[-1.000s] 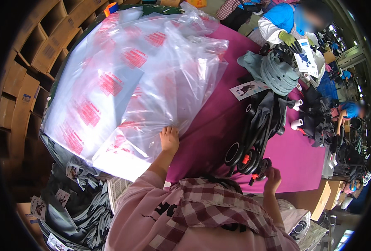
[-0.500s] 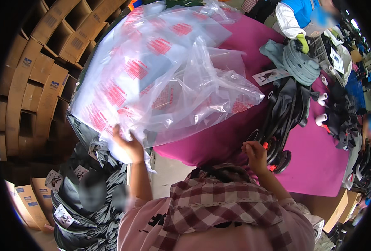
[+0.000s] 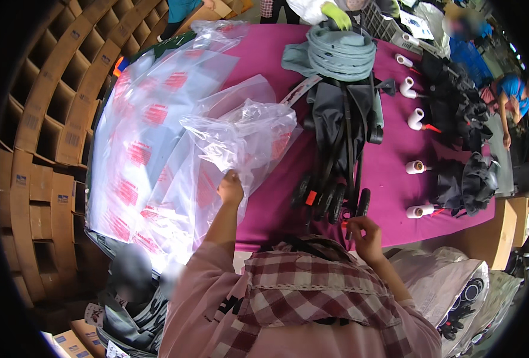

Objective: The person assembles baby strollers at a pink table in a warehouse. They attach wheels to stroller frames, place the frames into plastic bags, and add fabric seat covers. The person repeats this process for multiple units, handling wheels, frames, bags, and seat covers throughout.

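Your left hand (image 3: 230, 190) is pinched on the lower edge of a clear plastic bag (image 3: 240, 134) with red printing — the bag is lifted and crumpled above the hand, over the left part of the magenta table (image 3: 396, 197). Beneath and to the left of it lies a stack of flat clear bags (image 3: 139, 149) of the same kind, spread across the table's left end and hanging over its near edge.

Your right hand (image 3: 365, 234) sits at the near table edge, fingers curled on a small black part of the folded black stroller (image 3: 339, 137), with a red-orange tab showing at the fingertips. The stroller lies lengthwise on the table, its wheels (image 3: 330, 200) toward you, just right of the lifted bag and touching it at the frame's upper left.

At the stroller's far end rests a grey-green folded fabric bundle (image 3: 336, 53). To the right, a row of white tape rolls (image 3: 417, 164) runs along the table, with black fabric pieces (image 3: 467, 179) beside them — well apart from both hands. Stacked cardboard dividers (image 3: 37, 131) stand along the left.
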Available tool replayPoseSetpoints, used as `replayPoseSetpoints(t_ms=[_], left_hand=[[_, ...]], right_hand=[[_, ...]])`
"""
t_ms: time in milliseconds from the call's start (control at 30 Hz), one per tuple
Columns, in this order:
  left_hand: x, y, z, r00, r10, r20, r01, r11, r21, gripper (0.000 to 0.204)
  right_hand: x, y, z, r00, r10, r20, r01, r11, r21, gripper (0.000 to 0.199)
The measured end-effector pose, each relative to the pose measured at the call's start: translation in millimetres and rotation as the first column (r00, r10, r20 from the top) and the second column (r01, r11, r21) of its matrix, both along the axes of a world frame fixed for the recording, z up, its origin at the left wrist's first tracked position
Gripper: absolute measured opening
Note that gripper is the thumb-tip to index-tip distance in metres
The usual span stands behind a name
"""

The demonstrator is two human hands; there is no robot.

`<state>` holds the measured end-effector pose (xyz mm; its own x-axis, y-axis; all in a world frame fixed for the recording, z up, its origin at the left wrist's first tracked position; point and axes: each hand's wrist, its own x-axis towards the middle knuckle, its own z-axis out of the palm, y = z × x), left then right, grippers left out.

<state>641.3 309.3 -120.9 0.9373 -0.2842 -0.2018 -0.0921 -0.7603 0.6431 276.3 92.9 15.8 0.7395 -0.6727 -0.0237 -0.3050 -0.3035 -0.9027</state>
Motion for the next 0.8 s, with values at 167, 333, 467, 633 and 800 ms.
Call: replayPoseSetpoints(t_ms=[167, 333, 467, 633, 800], left_hand=[[-20.7, -12.5, 120.1, 0.836, 0.284, 0.469, -0.008, 0.861, -0.508, 0.011], [-108.6, 27.9, 272.2, 0.747, 0.256, 0.613, 0.108, 0.863, -0.493, 0.014], [-196.8, 89.3, 296.9, 0.733, 0.372, 0.569, 0.031, 0.817, -0.575, 0.019], [-287.2, 155.1, 271.4, 0.738, 0.538, 0.407, -0.236, 0.771, -0.591, 0.02], [-364.0, 249.0, 220.0, 0.601, 0.55, 0.58, -0.558, 0.808, -0.188, 0.043]], right_hand=[[5.5, -75.0, -0.4, 0.995, 0.003, 0.099, -0.008, 0.999, 0.052, 0.009], [91.5, -119.7, 14.0, 0.935, 0.173, 0.308, -0.301, 0.848, 0.436, 0.042], [160.4, -87.1, 10.9, 0.946, 0.258, 0.196, -0.316, 0.599, 0.736, 0.079], [168.4, 9.0, 35.7, 0.617, 0.678, 0.398, -0.756, 0.372, 0.539, 0.042], [139.3, 87.1, 25.3, 0.649, 0.664, 0.37, -0.753, 0.495, 0.434, 0.032]])
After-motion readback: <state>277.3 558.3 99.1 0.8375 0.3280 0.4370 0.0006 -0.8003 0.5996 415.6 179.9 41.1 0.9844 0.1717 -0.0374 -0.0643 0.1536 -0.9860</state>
